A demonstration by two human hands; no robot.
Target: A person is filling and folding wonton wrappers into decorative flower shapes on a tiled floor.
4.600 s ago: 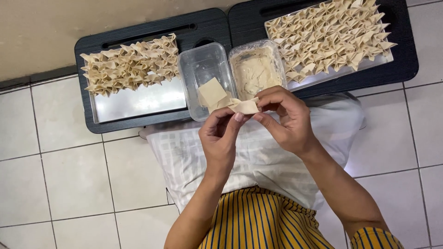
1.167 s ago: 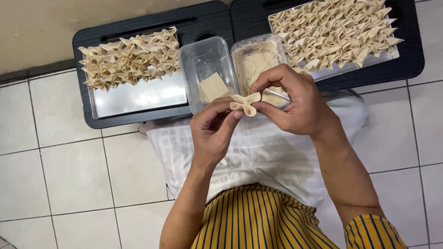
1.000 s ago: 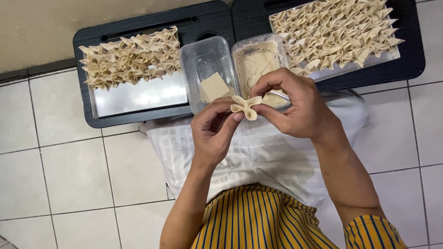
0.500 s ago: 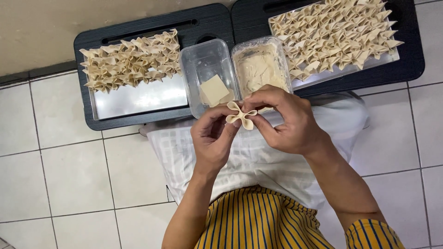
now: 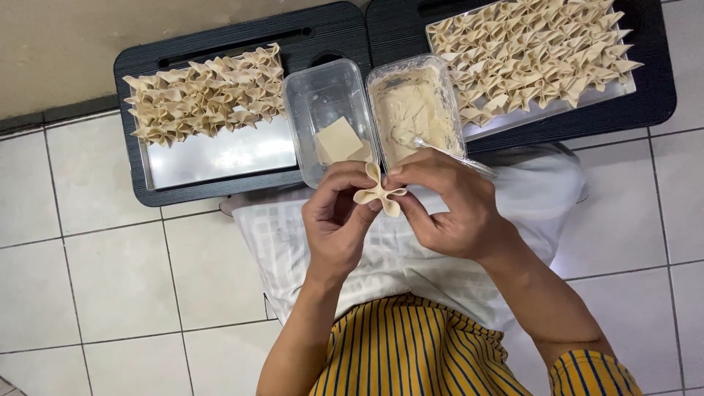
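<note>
Both hands, left (image 5: 339, 220) and right (image 5: 447, 209), pinch one folded dumpling (image 5: 378, 192) just below the filling tub (image 5: 412, 110).

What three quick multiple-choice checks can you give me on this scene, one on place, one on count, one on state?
1. Where do the flat wrapper squares lie?
A. in the clear tub left of the filling tub
B. on the right tray
C. on the floor tiles

2. How many trays hold folded dumplings?
A. one
B. two
C. four

3. What state is the dumpling between the hands in?
A. flat and unfolded
B. pinched at the middle with flared corners
C. torn in two

Answers:
1 A, the squares sit inside the clear tub, beside the filling tub.
2 B, the left tray is partly covered and the right tray nearly full.
3 B, the left hand and right hand pinch it at its centre and its corners fan out.
</note>
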